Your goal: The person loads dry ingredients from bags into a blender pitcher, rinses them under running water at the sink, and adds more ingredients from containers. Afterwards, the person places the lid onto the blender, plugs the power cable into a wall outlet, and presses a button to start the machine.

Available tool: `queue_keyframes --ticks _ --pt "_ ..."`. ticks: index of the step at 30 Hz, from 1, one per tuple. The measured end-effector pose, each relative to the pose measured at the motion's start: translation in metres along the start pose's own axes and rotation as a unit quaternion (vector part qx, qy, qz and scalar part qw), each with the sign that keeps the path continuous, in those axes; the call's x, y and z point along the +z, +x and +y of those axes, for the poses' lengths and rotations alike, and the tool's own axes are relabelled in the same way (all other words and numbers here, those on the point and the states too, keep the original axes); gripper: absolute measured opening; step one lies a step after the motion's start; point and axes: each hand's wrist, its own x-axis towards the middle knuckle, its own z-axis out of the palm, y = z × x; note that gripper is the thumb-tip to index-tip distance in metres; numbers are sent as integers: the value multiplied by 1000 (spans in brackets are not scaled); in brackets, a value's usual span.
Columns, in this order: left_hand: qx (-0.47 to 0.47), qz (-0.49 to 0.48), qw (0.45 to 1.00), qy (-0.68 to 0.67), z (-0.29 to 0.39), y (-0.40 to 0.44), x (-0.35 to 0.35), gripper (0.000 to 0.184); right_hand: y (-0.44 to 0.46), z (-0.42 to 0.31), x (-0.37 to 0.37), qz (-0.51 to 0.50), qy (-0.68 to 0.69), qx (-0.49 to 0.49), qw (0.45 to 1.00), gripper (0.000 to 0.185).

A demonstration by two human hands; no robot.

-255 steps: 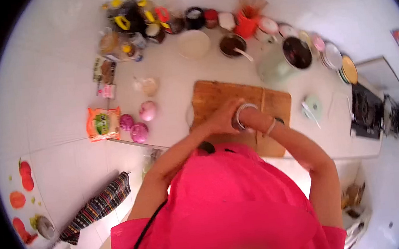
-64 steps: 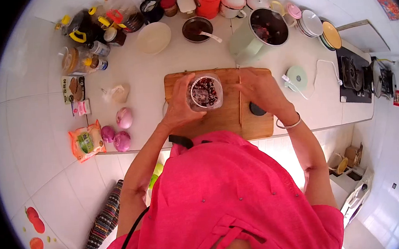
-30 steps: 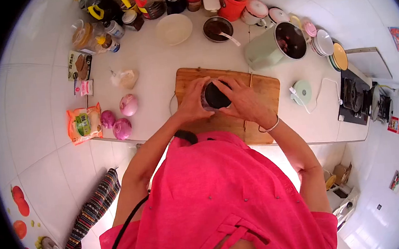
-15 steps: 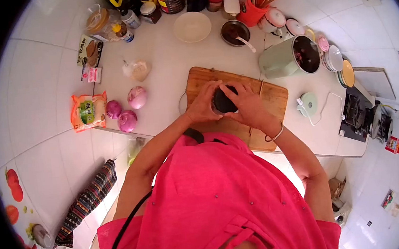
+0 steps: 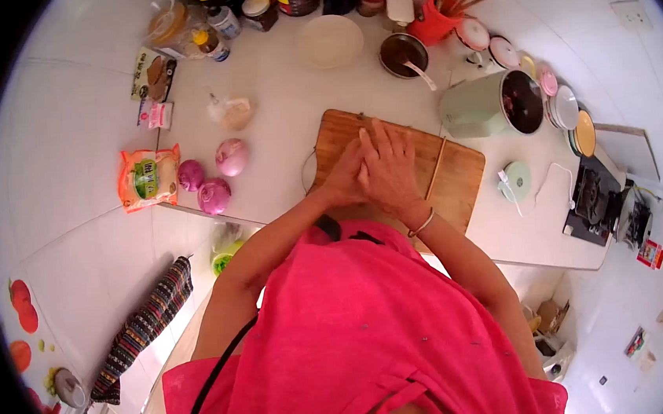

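Observation:
On the wooden cutting board (image 5: 456, 184), near its left front part, my two hands are together. My right hand (image 5: 391, 172) lies with its fingers stretched out and pointing away from me, across the top of my left hand's grip. My left hand (image 5: 345, 178) is curled in from the side. Between and under them the dark-topped round container, seen a moment earlier, is hidden from view. A thin wooden stick (image 5: 436, 168) rests on the board to the right of my right hand.
Purple onions (image 5: 214, 195) and an orange-edged food bag (image 5: 149, 179) are at left. Behind the board stand a pale plate (image 5: 330, 41) and a dark bowl with a spoon (image 5: 403, 55). A green pot (image 5: 476, 107) and its green lid (image 5: 514, 181) with a cord are at right.
My right hand has moved from gripping the container's side to lying flat over it, covering its dark top. My left hand stays at its side. The view has shifted slightly.

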Motion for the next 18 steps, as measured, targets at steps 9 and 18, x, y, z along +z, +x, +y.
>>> queue_keyframes --ticks 9,18 --pt "-8 -54 998 8 4 -4 -5 109 -2 1 -5 -13 5 -21 1000 59" --pt "36 -82 995 35 27 -17 -37 103 -12 -6 -64 -185 131 -87 970 88"
